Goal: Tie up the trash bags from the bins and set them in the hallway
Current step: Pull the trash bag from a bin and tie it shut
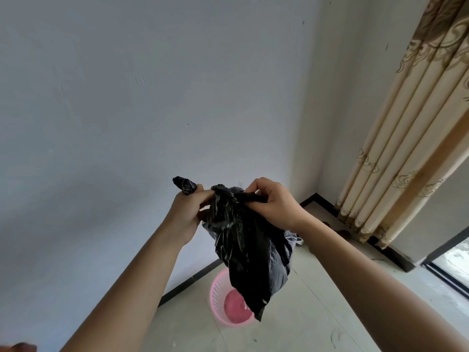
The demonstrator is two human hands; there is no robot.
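My left grip (187, 214) is curled round one twisted tail (184, 185) of the black trash bag (248, 250), and the tail's end pokes out above my fist. The bag hangs in the air between both grips, its neck bunched into a knot (223, 193). My right grip (274, 201) pinches the plastic just beside that knot. Below the bag, on the tiled floor (317, 313) by the wall, stands a pink mesh bin (220, 298). A beige curtain (406, 148) hangs far right.

1. The wall (127, 123) is blocking you from 9 to 12 o'clock.
2. The pink bin (216, 294) is standing at 6 o'clock, under the hanging trash bag (250, 250).
3. The curtain (406, 148) is closing off 2 o'clock; the floor (319, 316) is lying open at 5 o'clock.
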